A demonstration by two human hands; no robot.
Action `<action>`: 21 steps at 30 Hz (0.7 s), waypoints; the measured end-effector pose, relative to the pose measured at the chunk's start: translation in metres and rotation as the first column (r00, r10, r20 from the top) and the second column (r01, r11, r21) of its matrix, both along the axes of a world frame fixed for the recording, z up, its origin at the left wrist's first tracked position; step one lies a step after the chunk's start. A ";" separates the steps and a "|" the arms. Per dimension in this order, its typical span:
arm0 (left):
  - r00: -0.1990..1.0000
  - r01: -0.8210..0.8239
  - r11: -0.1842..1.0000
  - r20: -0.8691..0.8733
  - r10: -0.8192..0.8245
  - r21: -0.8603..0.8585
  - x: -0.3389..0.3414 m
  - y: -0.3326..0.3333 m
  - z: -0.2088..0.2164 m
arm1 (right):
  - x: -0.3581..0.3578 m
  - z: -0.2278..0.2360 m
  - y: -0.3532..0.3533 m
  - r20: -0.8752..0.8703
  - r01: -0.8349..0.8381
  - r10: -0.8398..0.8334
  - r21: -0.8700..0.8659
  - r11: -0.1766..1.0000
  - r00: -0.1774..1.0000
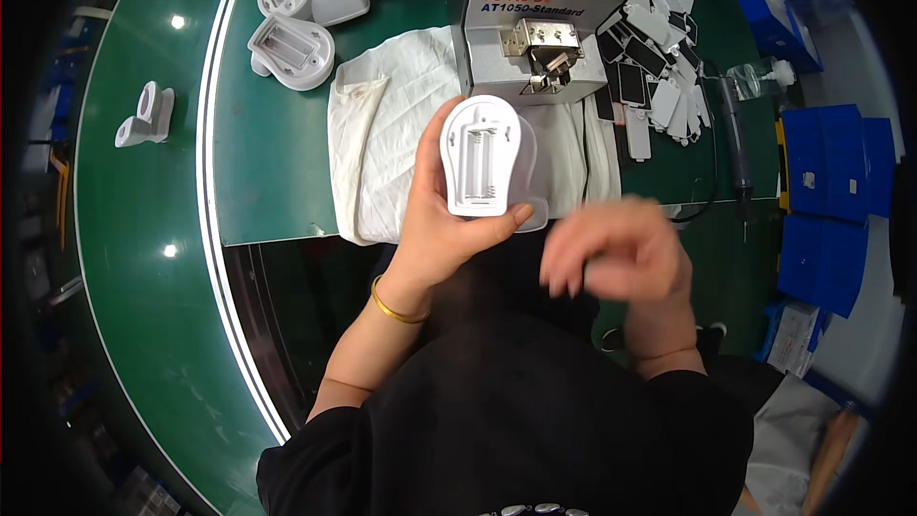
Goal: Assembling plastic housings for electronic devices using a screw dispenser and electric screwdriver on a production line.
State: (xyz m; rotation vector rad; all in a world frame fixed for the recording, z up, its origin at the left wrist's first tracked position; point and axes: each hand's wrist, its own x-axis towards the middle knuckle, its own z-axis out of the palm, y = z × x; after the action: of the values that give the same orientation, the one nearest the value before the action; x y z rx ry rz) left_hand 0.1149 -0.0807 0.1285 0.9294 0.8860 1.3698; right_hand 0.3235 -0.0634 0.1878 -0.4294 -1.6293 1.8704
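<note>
My left hand (437, 229) grips a white plastic battery-powered housing (513, 167) in front of my body. Its rounded face points up at me, and the bare battery compartment (479, 162) shows two slots with metal springs and no batteries. A wider, paler part of the same housing sticks out behind to the right. My thumb lies along its lower edge; the other fingers are mostly hidden beneath. To the right, slightly lower, my right hand (616, 248) hovers apart from the housing. Its fingers are loosely bent and somewhat blurred, with nothing visible in them.
Beyond the housing stands a grey bench machine (544, 19) on a white cloth (411, 86). Similar white housings (296, 50) sit at the far left. Several flat white and black pieces (659, 67) lie heaped right of the machine, near a corded screwdriver (736, 134) and blue bins (826, 162).
</note>
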 end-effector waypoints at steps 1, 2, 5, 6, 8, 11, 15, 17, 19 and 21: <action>1.000 0.000 1.000 -0.002 0.000 0.003 -0.002 -0.001 0.000 | 0.013 -0.003 0.004 0.160 -0.325 0.317 0.025 0.945 0.935; 1.000 -0.010 1.000 -0.014 0.010 0.006 -0.004 -0.001 -0.001 | 0.020 -0.008 -0.002 0.316 -0.425 0.415 -0.042 0.904 0.853; 0.999 -0.020 0.999 -0.028 0.021 0.035 -0.007 0.001 -0.004 | 0.026 -0.047 -0.021 0.630 -0.399 0.413 -0.174 0.900 0.658; 1.000 -0.021 0.999 -0.017 0.021 0.027 -0.007 0.002 -0.003 | 0.024 -0.065 -0.027 0.642 -0.278 0.336 -0.193 0.941 0.689; 1.000 -0.026 1.000 0.010 0.026 0.004 -0.008 0.001 0.000 | 0.008 -0.088 -0.031 0.751 -0.112 0.203 -0.172 0.979 0.628; 0.999 -0.035 0.999 0.012 0.035 0.011 -0.009 -0.002 0.000 | -0.016 -0.131 -0.026 0.915 -0.151 -0.172 0.240 0.959 0.366; 1.000 -0.015 1.000 0.006 0.015 0.001 -0.007 0.001 0.002 | -0.036 -0.207 0.019 0.487 0.289 -0.756 0.720 0.631 0.437; 0.999 -0.008 1.000 -0.032 0.009 0.007 -0.011 -0.006 0.002 | -0.042 -0.205 0.040 0.299 0.523 -0.768 0.590 0.615 0.566; 0.999 0.002 1.000 -0.041 -0.001 0.007 -0.011 -0.005 0.001 | -0.032 -0.180 0.055 0.526 0.317 -0.579 0.507 0.802 0.623; 0.999 0.000 1.000 -0.054 0.000 0.006 -0.014 -0.006 0.002 | -0.040 -0.186 0.049 0.478 0.346 -0.663 0.593 0.727 0.576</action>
State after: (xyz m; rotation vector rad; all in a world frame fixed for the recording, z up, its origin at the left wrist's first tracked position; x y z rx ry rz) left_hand 0.1014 -0.0866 0.1302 0.9747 0.9227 1.3533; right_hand 0.2836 -0.0144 0.0016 -1.3412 -1.9979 0.8583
